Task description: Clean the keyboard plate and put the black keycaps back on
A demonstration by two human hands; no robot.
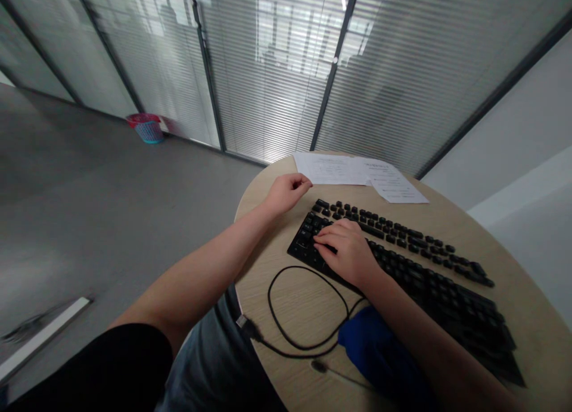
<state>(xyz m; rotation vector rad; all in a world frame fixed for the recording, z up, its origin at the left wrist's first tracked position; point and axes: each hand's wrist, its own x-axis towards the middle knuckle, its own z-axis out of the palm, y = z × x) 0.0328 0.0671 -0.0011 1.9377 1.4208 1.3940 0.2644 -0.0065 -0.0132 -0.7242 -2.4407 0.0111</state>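
A black keyboard (429,281) lies at a slant on the round wooden table. Beyond it, loose black keycaps (388,224) are laid out in rows along its far side. My right hand (346,248) rests over the keyboard's left end, fingers bent and close together at the keys; whether something small is between them I cannot make out. My left hand (287,192) is at the table's left part, beside the papers and the keycap rows, its fingers curled together with the tips partly hidden.
White printed papers (333,169) lie at the table's far edge. Nearer me are a looped black USB cable (308,346), a blue cloth-like item (373,346) under my right forearm and a small dark-ended tool (319,366). A red and blue basket (149,130) stands on the floor.
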